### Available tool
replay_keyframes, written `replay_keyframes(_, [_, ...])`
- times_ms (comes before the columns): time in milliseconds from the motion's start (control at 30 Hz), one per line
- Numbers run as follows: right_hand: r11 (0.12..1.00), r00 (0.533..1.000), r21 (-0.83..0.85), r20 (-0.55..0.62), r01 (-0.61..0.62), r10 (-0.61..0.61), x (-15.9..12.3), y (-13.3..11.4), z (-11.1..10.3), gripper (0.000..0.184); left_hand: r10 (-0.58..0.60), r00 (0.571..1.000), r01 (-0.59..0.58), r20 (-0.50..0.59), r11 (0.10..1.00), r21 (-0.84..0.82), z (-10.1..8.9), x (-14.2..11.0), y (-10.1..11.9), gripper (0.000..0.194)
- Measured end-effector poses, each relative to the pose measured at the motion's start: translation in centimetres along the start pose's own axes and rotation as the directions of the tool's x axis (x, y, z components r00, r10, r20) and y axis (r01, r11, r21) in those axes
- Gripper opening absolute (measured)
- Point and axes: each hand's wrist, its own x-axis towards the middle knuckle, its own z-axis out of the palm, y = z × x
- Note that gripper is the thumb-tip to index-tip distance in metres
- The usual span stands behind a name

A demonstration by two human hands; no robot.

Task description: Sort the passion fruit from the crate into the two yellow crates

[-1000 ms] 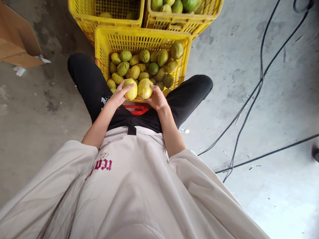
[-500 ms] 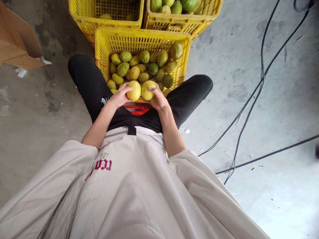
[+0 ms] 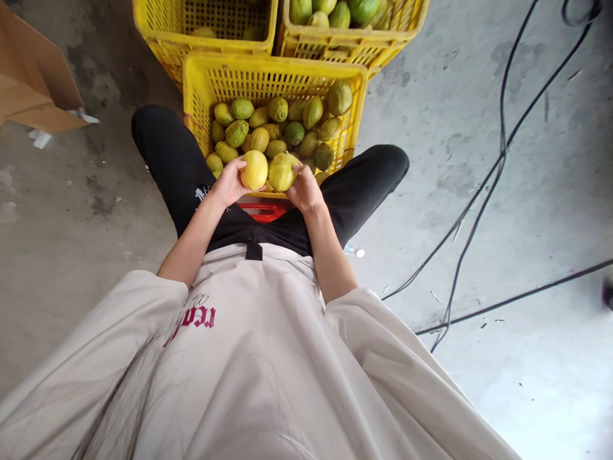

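Note:
My left hand (image 3: 230,184) is closed round a smooth yellow fruit (image 3: 254,170), its thumb on the near side. A second fruit, yellow with a greenish tint (image 3: 282,172), is gripped in my right hand (image 3: 305,187). Both are held side by side over the near edge of a yellow plastic crate (image 3: 275,64) between my knees. In that crate lie several green and yellow fruits (image 3: 276,109), lemon-like or guava-like in shape; I cannot tell their exact kind. The undersides of both held fruits are hidden.
Behind the front crate stand two more yellow crates; the right one (image 3: 357,48) holds larger green fruits (image 3: 340,14), the left one (image 3: 205,45) a few. A cardboard box (image 3: 38,70) is at the left. Black cables (image 3: 502,153) cross the concrete floor at the right. Something red (image 3: 262,211) shows between my legs.
Both fruits have shifted slightly to the left and turned in my fingers. My right thumb has moved from the top of its fruit to the side. The crates have not moved.

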Motion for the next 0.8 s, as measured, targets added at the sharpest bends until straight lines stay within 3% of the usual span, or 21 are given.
replay_keyframes(100, [0.998,0.999,-0.052,-0.008,-0.039,0.039,-0.3,0.0,0.2,0.015,0.008,1.0,-0.008,0.002,1.0,-0.02,-0.2,0.2,-0.5,0.021])
replay_keyframes(200, [0.996,1.0,-0.082,0.0,-0.027,0.027,-0.9,-0.2,0.3,0.007,0.026,1.0,-0.026,-0.015,0.999,-0.043,-0.2,0.2,-0.9,0.026])
replay_keyframes(400, [0.996,0.997,-0.06,0.022,-0.069,0.07,-0.9,0.3,-0.6,0.042,0.081,0.995,-0.087,-0.055,0.989,-0.117,-0.5,0.8,-1.7,0.051])
replay_keyframes(467, [0.997,0.999,-0.07,0.019,-0.039,0.041,-0.5,0.7,-0.9,0.045,0.094,0.995,-0.099,-0.044,0.989,-0.108,-0.8,1.3,-1.9,0.056])
replay_keyframes(633, [0.995,0.994,-0.103,-0.105,-0.005,-0.006,0.7,1.5,-1.1,0.035,-0.02,0.995,0.01,-0.1,0.994,-0.109,-1.5,2.6,-2.2,0.02])
replay_keyframes(800, [0.982,0.952,-0.054,-0.262,-0.18,0.16,1.6,1.4,-1.9,0.031,-0.149,0.934,0.079,-0.324,0.973,-0.219,-1.4,2.4,-1.1,0.016])
